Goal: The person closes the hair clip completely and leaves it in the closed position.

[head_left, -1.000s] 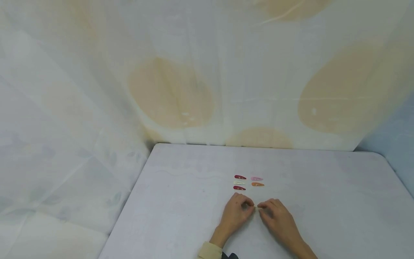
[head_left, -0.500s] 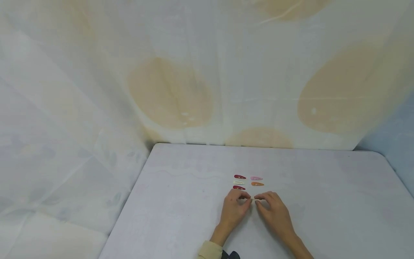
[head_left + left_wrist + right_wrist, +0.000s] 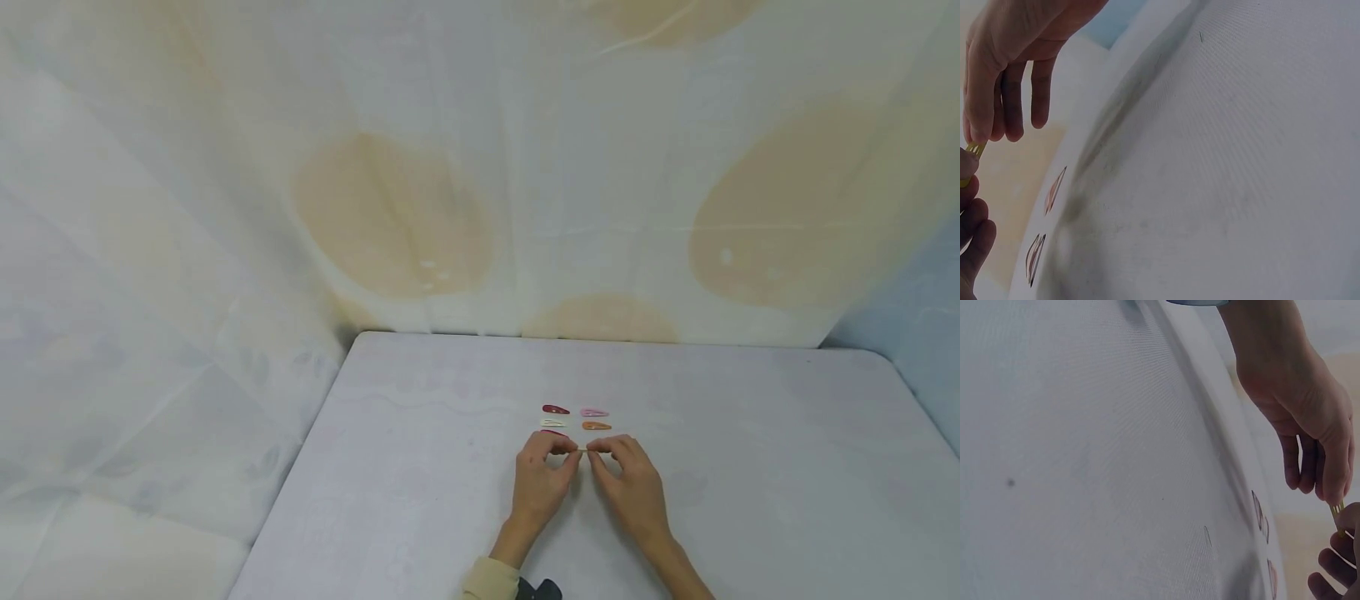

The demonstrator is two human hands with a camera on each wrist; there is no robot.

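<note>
Both hands meet over the white table [image 3: 420, 467] and pinch one small yellowish hair clip [image 3: 585, 450] between them. My left hand [image 3: 573, 457] holds its left end and my right hand [image 3: 597, 457] its right end, fingers curled. The clip [image 3: 974, 152] shows in the left wrist view between fingertips, and the clip [image 3: 1337, 511] again in the right wrist view. Just beyond the hands lie a dark red clip [image 3: 556, 409], a pink clip [image 3: 594, 412], a cream clip [image 3: 553, 422] and an orange clip [image 3: 597, 426]. Another dark red clip [image 3: 552, 432] is partly hidden by my left hand.
A pale cloth with large tan ovals [image 3: 393, 217] hangs behind and to the left of the table. The table's left edge [image 3: 300, 467] runs diagonally, and its far edge [image 3: 600, 342] meets the cloth. Bare tabletop [image 3: 787, 467] stretches to the right.
Both hands have moved away from the body toward the laid-out clips, still holding the yellowish clip. The nearer dark red clip is now partly covered by the left hand.
</note>
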